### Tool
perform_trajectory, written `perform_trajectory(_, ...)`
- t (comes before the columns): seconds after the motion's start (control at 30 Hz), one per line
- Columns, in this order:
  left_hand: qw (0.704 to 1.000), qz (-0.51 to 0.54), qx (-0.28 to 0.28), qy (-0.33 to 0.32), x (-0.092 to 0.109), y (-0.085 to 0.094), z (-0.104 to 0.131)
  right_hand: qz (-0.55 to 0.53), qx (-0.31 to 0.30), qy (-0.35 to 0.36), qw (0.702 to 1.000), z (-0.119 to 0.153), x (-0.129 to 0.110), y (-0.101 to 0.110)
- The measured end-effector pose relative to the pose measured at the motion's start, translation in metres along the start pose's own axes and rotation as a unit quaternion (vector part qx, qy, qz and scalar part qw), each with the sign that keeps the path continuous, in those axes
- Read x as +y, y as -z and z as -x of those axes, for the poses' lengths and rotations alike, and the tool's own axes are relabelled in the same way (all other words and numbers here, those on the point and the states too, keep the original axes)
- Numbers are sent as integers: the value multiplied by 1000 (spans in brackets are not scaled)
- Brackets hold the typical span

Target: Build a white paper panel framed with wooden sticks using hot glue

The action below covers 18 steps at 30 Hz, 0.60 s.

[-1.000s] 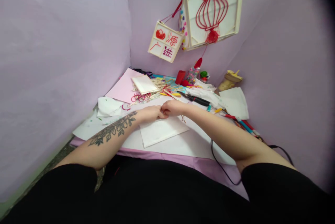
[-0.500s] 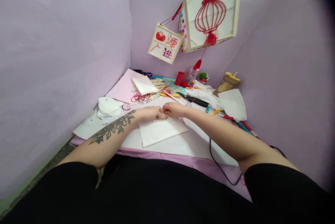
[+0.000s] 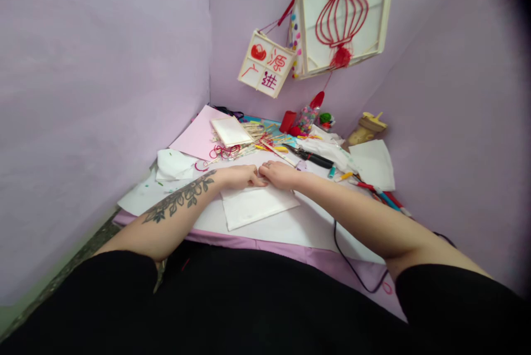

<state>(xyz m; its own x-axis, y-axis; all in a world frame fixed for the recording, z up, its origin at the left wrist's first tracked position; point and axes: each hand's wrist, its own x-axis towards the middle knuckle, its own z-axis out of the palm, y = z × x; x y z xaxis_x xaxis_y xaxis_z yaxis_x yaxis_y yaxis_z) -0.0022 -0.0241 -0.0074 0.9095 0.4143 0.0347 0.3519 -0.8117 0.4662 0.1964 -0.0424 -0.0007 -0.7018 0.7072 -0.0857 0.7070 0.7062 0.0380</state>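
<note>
A flat white panel (image 3: 259,210), seemingly paper over a thin frame, lies on the white-covered table (image 3: 319,233) in front of me. My left hand (image 3: 244,176) rests at its far edge with fingers curled and pressed down. Close beside it, almost touching, my right hand (image 3: 279,175) is also closed at that far edge, its fingertips bent inward. What the fingertips pinch there is hidden by the hands.
Behind my hands lie thin wooden sticks (image 3: 265,136), red cord (image 3: 224,150), a small framed white panel (image 3: 231,131) and black-handled pliers (image 3: 317,158). White paper (image 3: 373,164) and markers (image 3: 390,197) are at right. A lantern picture (image 3: 342,17) hangs above.
The whole view has shifted slightly. My right hand has turned a little, its knuckles showing more. Both hands stay at the panel's far edge.
</note>
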Motion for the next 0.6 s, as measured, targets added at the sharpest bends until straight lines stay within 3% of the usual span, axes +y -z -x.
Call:
perform_trajectory(0.13, 999, -5, -21, 28, 5, 6, 1, -91, 0, -73, 993, -2, 12, 14)
perform_trajectory(0.27, 995, -57, -46, 69, 14, 9, 1, -106, 26, -113, 988, 0, 24, 18)
perform_trajectory(0.43, 978, -136, -105, 116, 25, 11, -1, -118, 13, -116, 986, 4, 21, 18)
perform_trajectory(0.6, 973, -145, -108, 141, 35, 12, 1, -134, -1, -118, 984, 6, 15, 19)
